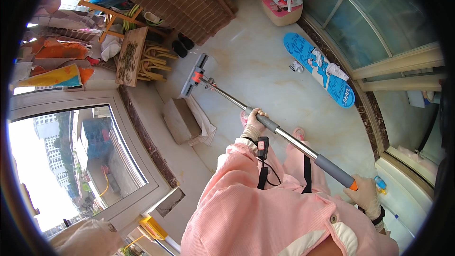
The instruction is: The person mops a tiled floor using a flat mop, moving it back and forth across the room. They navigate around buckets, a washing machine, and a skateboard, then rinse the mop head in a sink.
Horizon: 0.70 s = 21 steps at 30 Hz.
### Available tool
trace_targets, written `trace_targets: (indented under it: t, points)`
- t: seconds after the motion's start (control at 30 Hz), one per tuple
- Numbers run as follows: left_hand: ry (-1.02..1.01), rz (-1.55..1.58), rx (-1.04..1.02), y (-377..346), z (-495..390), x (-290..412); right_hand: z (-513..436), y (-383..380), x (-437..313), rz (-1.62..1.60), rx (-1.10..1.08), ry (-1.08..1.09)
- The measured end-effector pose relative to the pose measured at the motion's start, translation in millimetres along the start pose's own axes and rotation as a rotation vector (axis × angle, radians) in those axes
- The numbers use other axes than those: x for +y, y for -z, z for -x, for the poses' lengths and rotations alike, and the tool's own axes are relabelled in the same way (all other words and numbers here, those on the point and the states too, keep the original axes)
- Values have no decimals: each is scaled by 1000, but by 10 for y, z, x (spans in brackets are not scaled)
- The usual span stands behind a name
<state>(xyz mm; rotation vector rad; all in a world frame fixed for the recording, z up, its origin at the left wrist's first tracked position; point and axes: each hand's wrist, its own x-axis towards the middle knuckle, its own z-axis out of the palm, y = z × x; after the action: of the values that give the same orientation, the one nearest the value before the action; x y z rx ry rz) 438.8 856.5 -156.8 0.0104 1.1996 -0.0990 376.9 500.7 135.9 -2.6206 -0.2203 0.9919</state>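
Observation:
My left hand (256,121), in a pale thin glove, is closed round the grey foam grip in the middle of a sponge mop's metal pole (227,96). At the pole's end, by its orange tip, my right hand (362,190) is closed in a similar glove. The mop's head (194,75), grey with an orange joint, is tilted near the tiled floor by the left wall; whether it touches the floor I cannot tell. Below it stands an open cardboard box (181,121) beside a whitish sheet (202,119).
A blue skateboard deck (320,69) with white crumpled pieces lies by the glass sliding door. Behind it stands a pink-topped stool (282,14) with a bag. Dark slippers (182,45), a wooden board (131,57) and a bamboo blind (177,0) are at the upper left.

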Motion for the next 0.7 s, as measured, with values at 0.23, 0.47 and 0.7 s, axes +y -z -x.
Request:
trace_targets:
  t: [0.23, 0.47, 0.7]
  points:
    - [35, 97, -43, 54, -258, 1234, -696, -277, -1095, 81, -17, 22]
    - [-3, 82, -16, 84, -432, 2259, -1230, -599, -1932, 126, 19, 108]
    - [-27, 70, 23, 101, -635, 2782, -1564, -698, -2401, 102, 25, 135]
